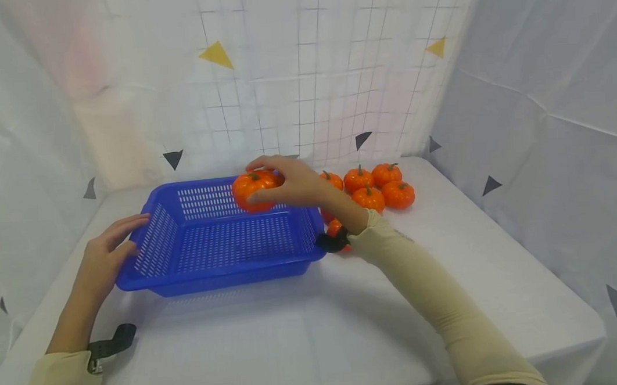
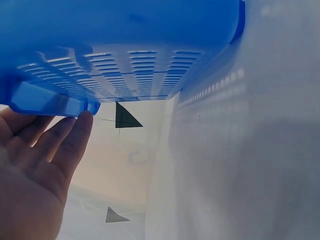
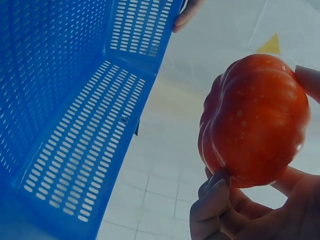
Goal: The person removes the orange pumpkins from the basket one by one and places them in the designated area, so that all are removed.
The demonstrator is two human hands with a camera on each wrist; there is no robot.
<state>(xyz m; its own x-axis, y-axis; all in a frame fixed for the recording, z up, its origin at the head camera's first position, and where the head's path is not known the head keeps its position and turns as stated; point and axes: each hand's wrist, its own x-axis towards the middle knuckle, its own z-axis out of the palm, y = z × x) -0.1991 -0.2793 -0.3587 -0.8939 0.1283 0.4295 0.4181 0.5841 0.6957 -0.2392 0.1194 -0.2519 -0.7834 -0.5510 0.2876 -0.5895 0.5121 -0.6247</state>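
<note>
My right hand (image 1: 289, 182) grips a small orange pumpkin (image 1: 254, 189) with a green stem and holds it over the back right part of a blue plastic basket (image 1: 223, 272). In the right wrist view, fingers and thumb stand around the pumpkin (image 3: 257, 120), with the slotted basket wall (image 3: 85, 145) to its left. My left hand (image 1: 104, 255) is at the basket's left rim, its fingers fairly straight. Those fingertips (image 2: 82, 122) reach right up to the rim in the left wrist view, where the underside of the basket (image 2: 135, 75) shows above.
Several more orange pumpkins (image 1: 369, 198) sit in a group right of the basket, some partly hidden by my right forearm. A white cloth covers the table (image 1: 448, 266). White sheets (image 1: 260, 78) with yellow and black triangles hang around it.
</note>
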